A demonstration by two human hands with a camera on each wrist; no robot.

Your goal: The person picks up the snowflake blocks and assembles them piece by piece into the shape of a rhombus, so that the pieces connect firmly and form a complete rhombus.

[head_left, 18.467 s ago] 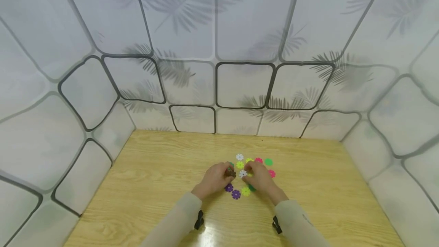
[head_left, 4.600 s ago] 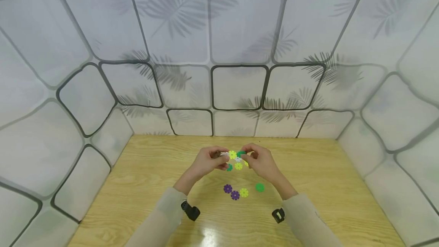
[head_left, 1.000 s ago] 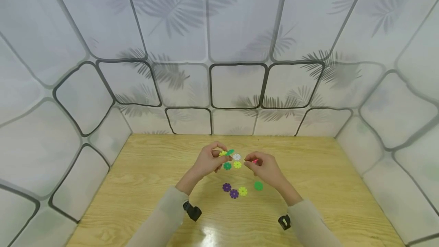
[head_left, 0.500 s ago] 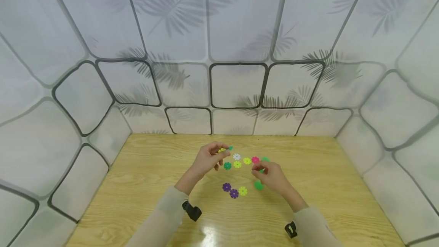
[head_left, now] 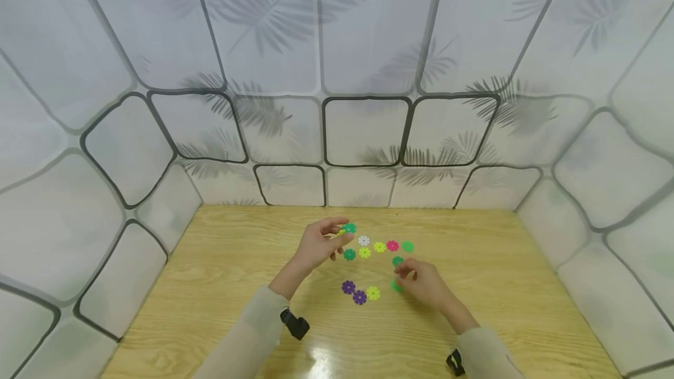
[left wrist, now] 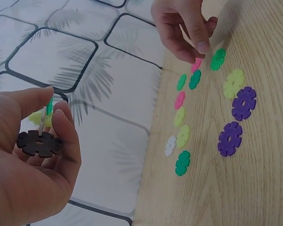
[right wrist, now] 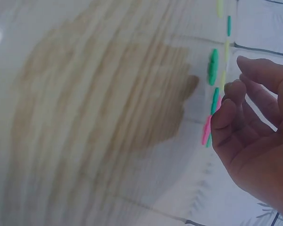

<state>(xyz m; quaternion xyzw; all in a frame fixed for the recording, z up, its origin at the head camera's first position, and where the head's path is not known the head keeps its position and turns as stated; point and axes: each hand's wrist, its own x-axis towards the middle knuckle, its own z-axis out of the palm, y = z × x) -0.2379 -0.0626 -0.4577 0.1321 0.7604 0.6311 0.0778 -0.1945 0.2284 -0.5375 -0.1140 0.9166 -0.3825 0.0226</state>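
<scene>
My left hand (head_left: 318, 245) holds a joined cluster of notched snowflake discs above the table. In the left wrist view, the cluster has a dark brown disc (left wrist: 28, 146), a white disc (left wrist: 43, 121) seen edge-on, a yellow disc (left wrist: 35, 118) and a green disc (left wrist: 49, 106). My right hand (head_left: 423, 282) hovers at the right of the loose discs, its fingers loosely bent with nothing between them. It partly covers a bright green disc (head_left: 396, 286); a darker green disc (head_left: 398, 261) lies just beyond its fingertips. A pink disc (left wrist: 196, 64) shows partly behind those fingers.
Loose discs lie flat on the wooden table (head_left: 253, 285): white (head_left: 363, 240), yellow (head_left: 380, 247), pink (head_left: 392, 245) and green (head_left: 349, 254) ones farther back. Two purple discs (head_left: 360, 297) and a yellow disc (head_left: 372, 293) are nearer me. Patterned walls (head_left: 368, 133) enclose the table.
Several loose discs have left the table, and the green disc now sits in the left hand's cluster. Lately my right hand has moved away from the cluster, rightward and nearer me.
</scene>
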